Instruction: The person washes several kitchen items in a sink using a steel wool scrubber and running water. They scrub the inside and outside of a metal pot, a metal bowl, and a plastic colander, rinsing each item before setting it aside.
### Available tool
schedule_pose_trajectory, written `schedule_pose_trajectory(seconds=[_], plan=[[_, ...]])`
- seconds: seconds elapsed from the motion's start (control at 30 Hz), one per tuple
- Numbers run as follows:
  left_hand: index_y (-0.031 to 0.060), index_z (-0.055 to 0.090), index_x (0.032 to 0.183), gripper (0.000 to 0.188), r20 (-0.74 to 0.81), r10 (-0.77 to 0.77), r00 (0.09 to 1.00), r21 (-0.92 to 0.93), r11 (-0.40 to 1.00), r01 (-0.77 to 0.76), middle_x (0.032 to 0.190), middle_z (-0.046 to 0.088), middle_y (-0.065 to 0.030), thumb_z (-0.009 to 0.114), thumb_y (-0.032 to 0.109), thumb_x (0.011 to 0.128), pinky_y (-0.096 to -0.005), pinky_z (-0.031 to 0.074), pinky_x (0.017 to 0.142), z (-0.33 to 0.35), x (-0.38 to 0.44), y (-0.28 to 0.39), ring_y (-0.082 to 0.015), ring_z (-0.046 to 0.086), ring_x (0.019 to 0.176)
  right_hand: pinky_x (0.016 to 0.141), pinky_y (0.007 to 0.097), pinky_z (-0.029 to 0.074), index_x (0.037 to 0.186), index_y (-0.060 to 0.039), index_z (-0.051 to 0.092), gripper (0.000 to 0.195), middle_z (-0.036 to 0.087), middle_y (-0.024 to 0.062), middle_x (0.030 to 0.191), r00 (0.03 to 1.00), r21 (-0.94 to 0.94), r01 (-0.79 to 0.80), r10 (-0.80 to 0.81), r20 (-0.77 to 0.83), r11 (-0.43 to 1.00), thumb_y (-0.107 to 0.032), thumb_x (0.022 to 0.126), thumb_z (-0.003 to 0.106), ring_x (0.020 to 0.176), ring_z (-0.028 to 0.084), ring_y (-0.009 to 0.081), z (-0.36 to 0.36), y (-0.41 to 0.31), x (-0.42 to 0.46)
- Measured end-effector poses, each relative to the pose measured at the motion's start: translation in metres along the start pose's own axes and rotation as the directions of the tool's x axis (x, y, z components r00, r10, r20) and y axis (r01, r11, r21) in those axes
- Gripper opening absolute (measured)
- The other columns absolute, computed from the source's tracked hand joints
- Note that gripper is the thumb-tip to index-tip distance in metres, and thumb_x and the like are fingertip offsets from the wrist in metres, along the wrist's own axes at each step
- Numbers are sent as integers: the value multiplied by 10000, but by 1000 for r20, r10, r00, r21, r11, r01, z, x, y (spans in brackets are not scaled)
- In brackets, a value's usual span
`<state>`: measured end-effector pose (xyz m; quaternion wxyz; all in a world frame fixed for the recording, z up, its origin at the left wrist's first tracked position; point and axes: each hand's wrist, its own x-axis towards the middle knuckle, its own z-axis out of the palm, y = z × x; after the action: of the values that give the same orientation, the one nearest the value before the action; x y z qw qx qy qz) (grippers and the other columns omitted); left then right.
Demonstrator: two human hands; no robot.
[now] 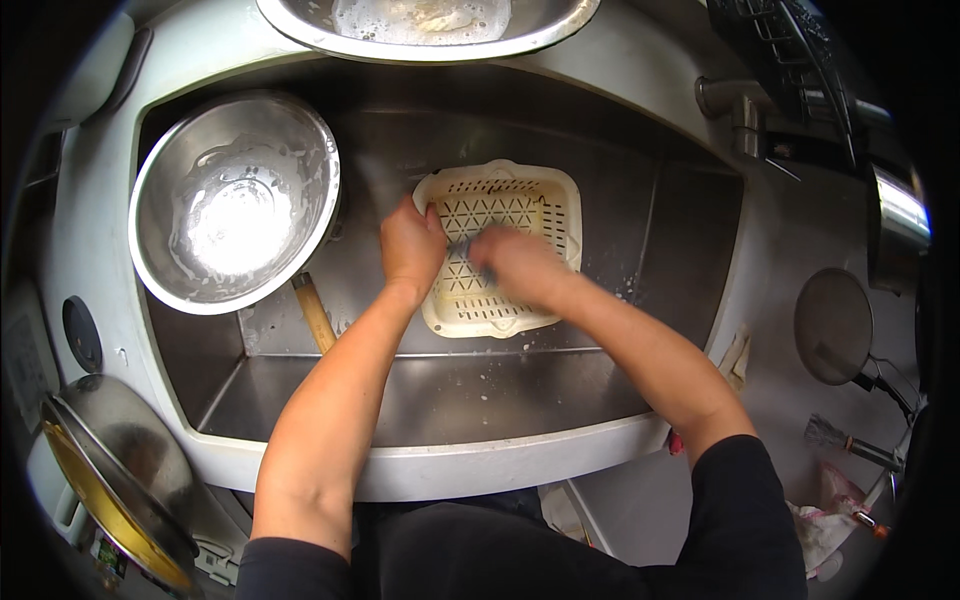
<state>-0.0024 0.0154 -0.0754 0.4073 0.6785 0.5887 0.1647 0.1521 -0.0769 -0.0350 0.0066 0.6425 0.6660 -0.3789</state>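
A cream plastic draining basket [547,202] with slotted walls and floor lies inside the stainless steel sink [480,397]. My left hand [412,244] grips the basket's left rim, thumb over the edge. Over the basket's floor is my right hand [514,259], blurred, closed on a small dark scrubber [480,259] that touches or nearly touches the slots; its exact kind is hidden by the fingers and blur. To the left, a large wet steel bowl [240,202] sits tilted in the sink, and a wooden handle [315,311] sticks out from beneath it.
Beyond the sink's far edge stands a steel bowl [450,52] of sudsy water. The faucet [746,124] is at the back right. At right hang a round mesh strainer [834,326] and a wire brush [829,433]. Stacked metal bowls [135,442] stand at lower left.
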Motion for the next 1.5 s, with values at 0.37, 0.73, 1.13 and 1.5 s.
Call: schedule_pose_trajectory(seconds=[0.37, 0.73, 1.13, 1.5], plan=[[-25, 677, 1028, 211, 16, 18, 1000, -77, 997, -17, 912, 703, -275, 626, 145, 912, -508, 548, 801, -3, 9, 6, -472, 673, 904, 882, 487, 528, 1110, -50, 625, 329, 594, 150, 1137, 980, 19, -112, 113, -166, 994, -11, 784, 632, 1051, 618, 380, 28, -5, 4], [-27, 677, 1027, 203, -5, 28, 1000, -73, 997, -28, 906, 705, -278, 631, 129, 905, -508, 557, 783, 0, 11, -2, -471, 678, 901, 890, 480, 532, 1203, -15, 613, 388, 551, 172, 1246, 991, -2, -12, 12, -133, 1000, -85, 823, 647, 1096, 570, 375, 28, -34, -5], [-37, 669, 1094, 253, 81, -21, 996, -36, 999, 24, 965, 709, -281, 624, 126, 906, -487, 554, 821, 1, 2, 4, -476, 673, 957, 865, 441, 536, 1198, -18, 633, 415, 585, 143, 1183, 874, -15, -53, 39, -484, 998, -22, 784, 604, 1066, 557, 359, 42, -24, 38], [-39, 671, 1048, 226, 49, 29, 998, -58, 998, -26, 931, 706, -282, 616, 125, 902, -504, 549, 804, 8, -1, 2, -477, 673, 930, 844, 466, 547, 1035, -2, 633, 271, 616, 181, 1076, 867, 81, -132, 155, -474, 988, -14, 764, 623, 975, 609, 377, 41, -17, 46]])
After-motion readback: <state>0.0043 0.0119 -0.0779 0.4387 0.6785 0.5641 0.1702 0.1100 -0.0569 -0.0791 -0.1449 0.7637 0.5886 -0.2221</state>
